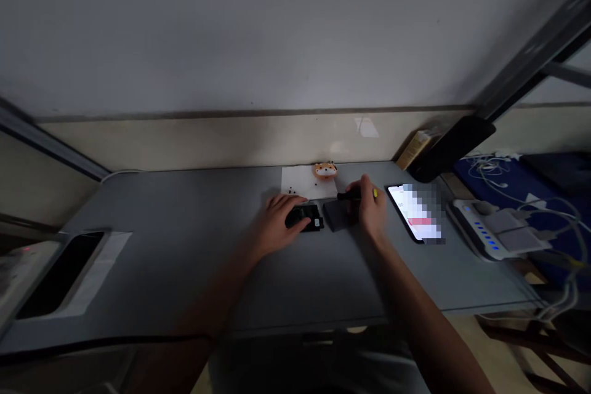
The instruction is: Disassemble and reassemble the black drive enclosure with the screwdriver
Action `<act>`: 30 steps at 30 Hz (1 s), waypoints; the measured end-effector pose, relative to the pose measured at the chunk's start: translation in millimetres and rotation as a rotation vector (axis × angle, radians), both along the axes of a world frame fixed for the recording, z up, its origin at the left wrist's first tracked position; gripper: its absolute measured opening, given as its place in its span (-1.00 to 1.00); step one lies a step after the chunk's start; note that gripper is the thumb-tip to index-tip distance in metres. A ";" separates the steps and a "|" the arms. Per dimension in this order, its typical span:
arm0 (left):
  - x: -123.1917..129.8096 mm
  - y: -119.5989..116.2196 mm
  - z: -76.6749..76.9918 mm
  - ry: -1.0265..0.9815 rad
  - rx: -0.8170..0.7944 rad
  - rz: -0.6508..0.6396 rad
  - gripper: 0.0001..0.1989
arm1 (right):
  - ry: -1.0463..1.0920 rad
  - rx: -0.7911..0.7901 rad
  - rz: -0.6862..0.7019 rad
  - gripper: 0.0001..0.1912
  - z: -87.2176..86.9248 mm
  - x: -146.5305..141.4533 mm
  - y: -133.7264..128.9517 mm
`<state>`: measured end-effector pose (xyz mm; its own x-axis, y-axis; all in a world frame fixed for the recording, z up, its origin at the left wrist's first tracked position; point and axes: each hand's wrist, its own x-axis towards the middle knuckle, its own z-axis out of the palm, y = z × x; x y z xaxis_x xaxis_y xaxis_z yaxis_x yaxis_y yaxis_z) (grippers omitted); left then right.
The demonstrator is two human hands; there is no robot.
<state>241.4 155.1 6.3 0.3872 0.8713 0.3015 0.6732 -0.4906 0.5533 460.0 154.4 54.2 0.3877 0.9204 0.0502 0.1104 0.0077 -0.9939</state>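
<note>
Black device and dark tool beneath two bare hands, grey desk

Item: black device (315, 220), flat near the desk's middle; long axis roughly left to right; right end, with a small pale label, points right; left part hidden by a hand
Item: dark tool (346, 196), black end pointing left, yellow part to the right; long axis roughly left to right, over the far side of a dark grey flat piece (336, 215), which lies just right of the device
Left hand (282, 223): palm down, forearm from near left, fingers arched over the device's left part, thumb across its near side; whether it grips or only steadies, cannot tell
Right hand (369, 206): forearm from near right, fingers closed around the dark tool; contact with the flat piece, cannot tell
Far side: white paper (300, 177) just beyond the device, bearing small dark bits (290, 190) and an orange animal-faced object (325, 170), near the wall
Right side: lit phone (413, 212) near the right hand, then a white power strip (480, 231), limiting room there
Left side: broad stretch of grey desk (184, 228) between the left hand and a black slab (62, 274) at the left end; near edge well apart from the device, crossed by both forearms
</note>
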 end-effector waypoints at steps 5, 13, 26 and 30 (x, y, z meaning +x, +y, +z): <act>3.0 3.2 -6.3 -0.043 0.075 0.081 -0.85 | -0.013 0.035 0.105 -0.22 1.1 -3.7 -3.4; 2.4 5.1 -7.3 -0.042 0.116 0.096 -0.92 | -0.033 0.070 0.136 -0.27 -7.6 -2.9 -1.4; 5.0 -1.9 -7.3 -0.031 0.185 0.024 -0.87 | -0.148 0.371 0.151 -0.61 -12.3 0.6 -2.6; 8.1 -3.9 -5.8 -0.048 0.145 0.034 -0.89 | -0.186 0.481 0.159 -0.72 -11.9 -2.1 -6.2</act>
<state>249.5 151.2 0.5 0.3405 0.8298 0.4420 0.6655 -0.5448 0.5101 457.9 148.2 42.3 0.1896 0.8232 0.5352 0.2443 0.4884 -0.8377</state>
